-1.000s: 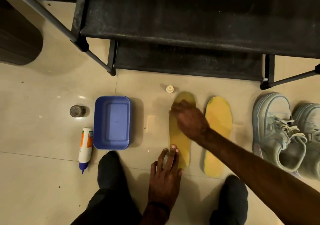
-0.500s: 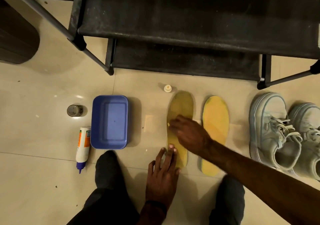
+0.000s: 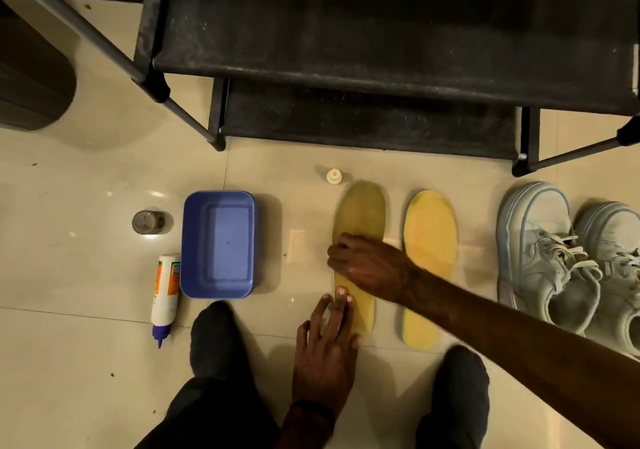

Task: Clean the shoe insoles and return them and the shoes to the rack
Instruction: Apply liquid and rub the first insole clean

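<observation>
While flat left hand pins yellow insole, darkened toe; right hand grip unclear.

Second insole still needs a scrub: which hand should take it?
Probably right. The right hand lies on the left insole, beside the second insole. The left hand presses the first insole's heel, farther away.

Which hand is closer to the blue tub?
Left. The left hand presses its straight fingers on the heel end of the darker insole, to the right of the blue tub. The right hand rests on that insole's middle, farther right of the tub.
</observation>
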